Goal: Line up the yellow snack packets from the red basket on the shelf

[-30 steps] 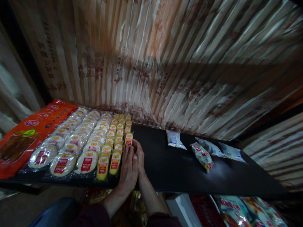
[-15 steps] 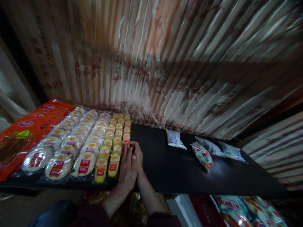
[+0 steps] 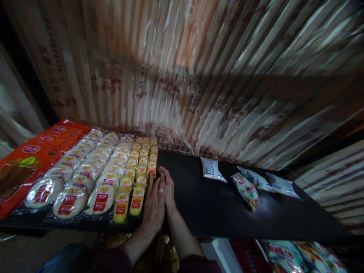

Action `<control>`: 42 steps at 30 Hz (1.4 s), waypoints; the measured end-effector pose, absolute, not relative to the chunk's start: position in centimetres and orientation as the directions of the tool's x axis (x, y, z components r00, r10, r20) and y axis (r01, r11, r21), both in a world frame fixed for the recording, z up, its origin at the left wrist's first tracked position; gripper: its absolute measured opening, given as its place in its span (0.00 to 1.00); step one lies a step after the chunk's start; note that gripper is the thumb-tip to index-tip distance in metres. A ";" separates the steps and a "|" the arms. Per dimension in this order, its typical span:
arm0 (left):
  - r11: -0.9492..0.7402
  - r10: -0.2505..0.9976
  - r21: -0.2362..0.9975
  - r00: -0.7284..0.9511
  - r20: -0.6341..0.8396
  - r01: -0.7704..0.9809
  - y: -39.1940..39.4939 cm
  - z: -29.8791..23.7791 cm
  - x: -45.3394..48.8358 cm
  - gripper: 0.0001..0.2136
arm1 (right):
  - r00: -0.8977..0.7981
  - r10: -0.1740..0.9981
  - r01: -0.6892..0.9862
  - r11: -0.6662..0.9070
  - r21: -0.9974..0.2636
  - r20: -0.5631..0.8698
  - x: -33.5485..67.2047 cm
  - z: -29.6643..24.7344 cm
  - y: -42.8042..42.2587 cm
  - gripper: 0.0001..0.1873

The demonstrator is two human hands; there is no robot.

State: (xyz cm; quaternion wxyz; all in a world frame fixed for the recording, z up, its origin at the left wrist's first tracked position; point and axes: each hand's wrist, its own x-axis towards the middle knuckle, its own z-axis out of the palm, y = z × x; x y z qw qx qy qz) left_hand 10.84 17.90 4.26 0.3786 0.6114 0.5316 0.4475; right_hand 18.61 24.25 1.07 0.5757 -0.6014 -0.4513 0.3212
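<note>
Yellow-wrapped snack packs (image 3: 137,199) with orange and red labels stand in narrow rows on the black shelf (image 3: 204,212). My left hand (image 3: 153,204) lies along the right side of these rows, fingers stretched forward and pressed together, the fingertips by the last short row. Close against it on the right is my right hand (image 3: 167,187), its fingers extended and the palm side turned toward the left hand. Neither hand grips a pack. Left of the yellow packs, round white rice crackers (image 3: 69,203) in clear wrappers with red labels fill several overlapping rows.
Orange snack bags (image 3: 18,159) overlap at the far left. A patterned snack packet (image 3: 246,191) and several silvery packets (image 3: 213,169) lie on the right. Pleated printed sheeting (image 3: 170,87) backs the shelf. Below its front edge sit a red basket (image 3: 248,256) and colourful bags (image 3: 284,256).
My right hand's fingers have straightened and drawn slightly away from the left fingertips. The left hand stays beside the yellow packs. The view has shifted slightly.
</note>
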 end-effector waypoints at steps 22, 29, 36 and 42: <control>-0.151 0.988 0.940 0.025 0.151 0.305 18.2 4.3 10.9 0.23 | 0.362 0.921 0.277 0.043 -0.960 0.146 18.8 1.1 24.3 0.20; -0.148 0.988 0.947 -0.002 0.155 0.284 18.1 3.6 11.0 0.26 | 0.341 0.923 0.335 0.057 -0.940 0.178 18.9 1.5 25.7 0.21; -0.155 0.987 0.953 0.002 0.160 0.260 17.9 3.2 10.9 0.24 | 0.394 0.908 0.351 -0.003 -0.936 0.145 19.3 2.7 26.8 0.25; -0.140 0.988 0.949 -0.025 0.153 0.281 17.8 3.2 11.1 0.24 | 0.352 0.929 0.332 -0.006 -0.943 0.118 19.0 3.3 28.7 0.28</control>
